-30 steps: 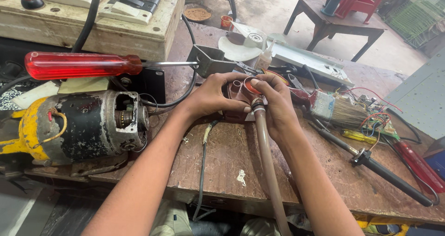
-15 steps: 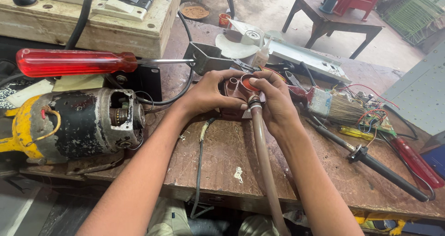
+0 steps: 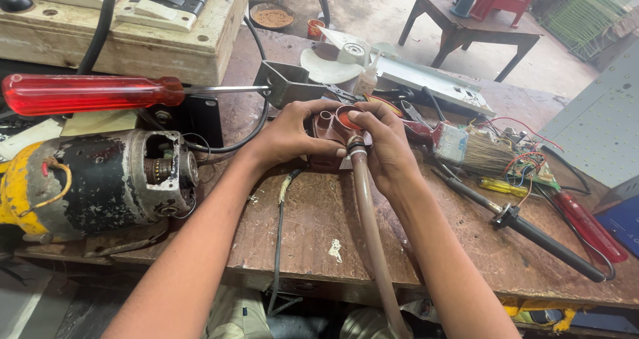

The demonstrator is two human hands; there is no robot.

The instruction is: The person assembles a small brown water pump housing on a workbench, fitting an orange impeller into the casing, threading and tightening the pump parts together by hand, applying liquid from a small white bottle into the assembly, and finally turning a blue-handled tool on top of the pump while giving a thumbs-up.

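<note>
**Both hands on the brown part at mid-desk**

Around my hands the desk (image 3: 313,239) is crowded. Toward its left edge lies a motor (image 3: 100,182), yellow and black, its shaft end facing my left forearm. Behind it a red screwdriver (image 3: 93,92) lies across, its blade reaching a grey bracket (image 3: 286,82) just beyond my left hand. At the back left corner sits a wooden switch box (image 3: 120,19). To the right of my right hand lie a brush (image 3: 476,152), a tangle of wires (image 3: 526,166), a black rod (image 3: 532,232) and a second red screwdriver (image 3: 589,226) near the right edge. A white fan (image 3: 336,56) rests toward the back. A thin cable (image 3: 279,239) runs down to the front edge under my left wrist.

The part (image 3: 329,129) is reddish-brown plastic with round openings on top; my fingers hide most of it. It sits mid-desk, between the two hands.

A tan hose (image 3: 369,232) meets it at a banded collar. Its long axis runs from the part toward me, over the front edge, between my forearms.

My left hand (image 3: 289,136) has its grip closed round the part's left side. My right hand (image 3: 383,146) grips the hose collar, thumb and fingertips pinching over the part's top.
</note>
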